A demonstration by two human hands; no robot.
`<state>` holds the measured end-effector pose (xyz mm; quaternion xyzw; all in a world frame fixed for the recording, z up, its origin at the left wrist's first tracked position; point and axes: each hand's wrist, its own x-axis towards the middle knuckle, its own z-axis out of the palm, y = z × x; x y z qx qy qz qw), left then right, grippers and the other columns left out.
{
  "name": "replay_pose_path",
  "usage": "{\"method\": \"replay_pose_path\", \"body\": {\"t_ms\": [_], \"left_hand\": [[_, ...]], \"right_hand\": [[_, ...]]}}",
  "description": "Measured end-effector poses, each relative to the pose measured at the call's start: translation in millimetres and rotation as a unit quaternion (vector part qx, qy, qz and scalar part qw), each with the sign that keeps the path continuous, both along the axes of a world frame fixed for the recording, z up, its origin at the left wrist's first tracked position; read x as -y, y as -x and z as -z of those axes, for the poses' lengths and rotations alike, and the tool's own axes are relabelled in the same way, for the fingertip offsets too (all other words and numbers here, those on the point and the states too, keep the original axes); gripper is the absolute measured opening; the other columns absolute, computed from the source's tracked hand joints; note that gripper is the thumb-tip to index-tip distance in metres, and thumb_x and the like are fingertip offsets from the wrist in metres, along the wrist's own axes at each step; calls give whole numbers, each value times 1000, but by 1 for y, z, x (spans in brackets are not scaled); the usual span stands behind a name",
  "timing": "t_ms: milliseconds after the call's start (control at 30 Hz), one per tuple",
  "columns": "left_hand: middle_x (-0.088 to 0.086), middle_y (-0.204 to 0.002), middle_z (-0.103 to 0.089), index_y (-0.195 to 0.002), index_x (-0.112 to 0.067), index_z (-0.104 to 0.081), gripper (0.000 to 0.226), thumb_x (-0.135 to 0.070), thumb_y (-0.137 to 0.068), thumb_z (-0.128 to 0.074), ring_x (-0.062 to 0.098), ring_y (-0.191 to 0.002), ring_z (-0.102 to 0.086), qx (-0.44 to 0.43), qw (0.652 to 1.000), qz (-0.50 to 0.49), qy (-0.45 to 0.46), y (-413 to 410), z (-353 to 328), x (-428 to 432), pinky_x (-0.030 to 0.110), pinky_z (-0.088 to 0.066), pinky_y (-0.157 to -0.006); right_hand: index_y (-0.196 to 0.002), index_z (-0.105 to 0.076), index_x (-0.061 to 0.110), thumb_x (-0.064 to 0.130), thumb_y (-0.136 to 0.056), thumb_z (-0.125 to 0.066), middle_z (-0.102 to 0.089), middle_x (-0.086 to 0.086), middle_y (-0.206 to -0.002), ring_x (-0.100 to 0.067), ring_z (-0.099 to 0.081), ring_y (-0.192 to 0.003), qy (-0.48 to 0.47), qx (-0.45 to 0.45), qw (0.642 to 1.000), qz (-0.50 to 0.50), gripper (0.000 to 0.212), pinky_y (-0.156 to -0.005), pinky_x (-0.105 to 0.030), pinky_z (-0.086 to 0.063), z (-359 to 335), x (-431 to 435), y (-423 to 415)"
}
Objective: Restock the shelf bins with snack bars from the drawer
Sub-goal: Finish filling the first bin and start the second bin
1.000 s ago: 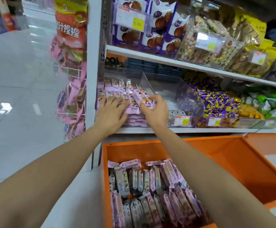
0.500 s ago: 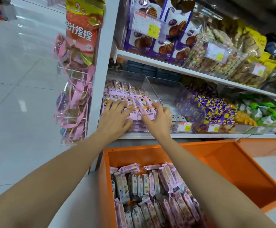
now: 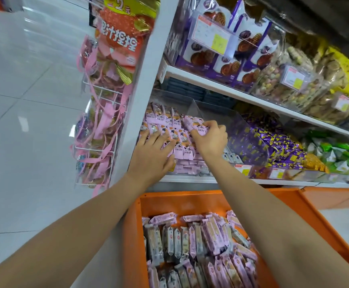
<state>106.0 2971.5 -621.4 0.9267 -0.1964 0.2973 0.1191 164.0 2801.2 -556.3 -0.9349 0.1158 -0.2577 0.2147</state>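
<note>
Under my L hand (image 3: 151,151) the pink snack bars (image 3: 167,123) lie rowed in the clear bin (image 3: 199,110), long axes running away from me. Fingers straight and spread, pressing. R hand (image 3: 210,140), just right, grips a few bars — nearer the free side, I reckon. Drawer (image 3: 190,197) below both wrists.

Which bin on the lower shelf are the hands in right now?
The leftmost clear bin, beside the white upright, full of pink snack bars; its neighbours hold purple sweets and green packets.
</note>
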Motion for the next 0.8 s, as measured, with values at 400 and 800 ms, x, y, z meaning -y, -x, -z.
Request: {"method": "replay_pose_path", "body": {"t_ms": [400, 800], "left_hand": [[14, -129, -62, -127, -16, -64, 43, -32, -92, -43, 33, -120, -55, 38, 999, 10, 21, -6, 9, -2, 51, -36, -106], [13, -129, -62, -126, -16, -64, 43, -32, -93, -44, 32, -121, -55, 44, 999, 7, 23, -8, 12, -2, 49, -33, -107]], "right_hand": [[-118, -57, 11, 51, -80, -71, -63, -14, -117, -34, -61, -107, 101, -89, 990, 30, 57, -86, -39, -50, -5, -19, -52], [-73, -68, 6, 44, -86, -65, -66, -12, -74, -28, -64, -70, 47, -94, 994, -42, 41, -59, -28, -44, 11, -11, -57]]}}
